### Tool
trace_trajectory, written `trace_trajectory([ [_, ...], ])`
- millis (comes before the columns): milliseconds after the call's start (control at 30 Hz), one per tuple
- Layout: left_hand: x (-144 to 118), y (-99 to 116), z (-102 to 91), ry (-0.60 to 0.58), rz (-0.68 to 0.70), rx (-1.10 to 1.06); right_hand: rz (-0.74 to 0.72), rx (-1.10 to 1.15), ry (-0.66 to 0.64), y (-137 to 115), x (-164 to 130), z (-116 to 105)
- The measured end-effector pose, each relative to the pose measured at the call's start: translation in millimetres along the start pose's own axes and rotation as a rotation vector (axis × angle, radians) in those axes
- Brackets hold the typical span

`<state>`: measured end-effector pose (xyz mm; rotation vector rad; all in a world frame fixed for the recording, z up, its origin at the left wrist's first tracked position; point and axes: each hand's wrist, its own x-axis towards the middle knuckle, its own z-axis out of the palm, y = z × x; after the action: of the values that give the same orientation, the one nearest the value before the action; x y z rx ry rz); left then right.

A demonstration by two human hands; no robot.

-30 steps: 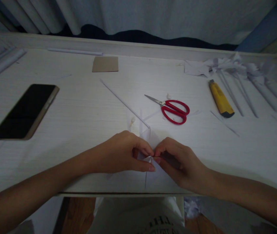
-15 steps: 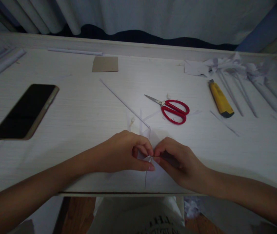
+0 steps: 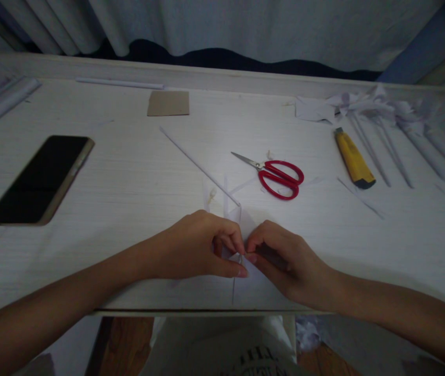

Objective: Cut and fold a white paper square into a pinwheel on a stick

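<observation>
Close to the table's front edge, my left hand (image 3: 202, 245) curls its thumb and fingers around a small folded peak of white paper (image 3: 236, 257). My right hand (image 3: 285, 258) meets it from the right, thumb and forefinger pinched at the same peak; what lies between those fingertips is too small to make out. The paper spreads flat below and behind my hands, partly hidden by them. A thin rolled paper stick (image 3: 201, 167) lies slanted just beyond, its near end by the paper. Red-handled scissors (image 3: 281, 177) rest farther right, blades pointing left.
A phone (image 3: 42, 180) lies at left on the white table (image 3: 128, 151). A grey card (image 3: 168, 103) and a long paper roll (image 3: 120, 83) are at the back. On the right are a yellow cutter (image 3: 353, 156), paper sticks (image 3: 393, 149) and crumpled scraps (image 3: 383, 107).
My fingertips have shifted very slightly at the paper peak, the left fingers a touch lower. Nothing else on the table has visibly moved.
</observation>
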<state>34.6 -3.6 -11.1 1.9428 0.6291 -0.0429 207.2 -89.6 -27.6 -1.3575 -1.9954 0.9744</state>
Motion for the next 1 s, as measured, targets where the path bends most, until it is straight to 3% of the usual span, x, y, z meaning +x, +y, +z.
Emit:
trace_trajectory([
  [467, 1.5, -4.1, 0.9, -0.006, 0.019, -0.036, -0.004, 0.015, 0.006, 0.8, -1.0, -0.1],
  [1000, 0.7, -4.6, 2.3, 0.003, 0.048, 0.045, -0.189, -0.156, -0.003, 4.7, -2.0, 1.6],
])
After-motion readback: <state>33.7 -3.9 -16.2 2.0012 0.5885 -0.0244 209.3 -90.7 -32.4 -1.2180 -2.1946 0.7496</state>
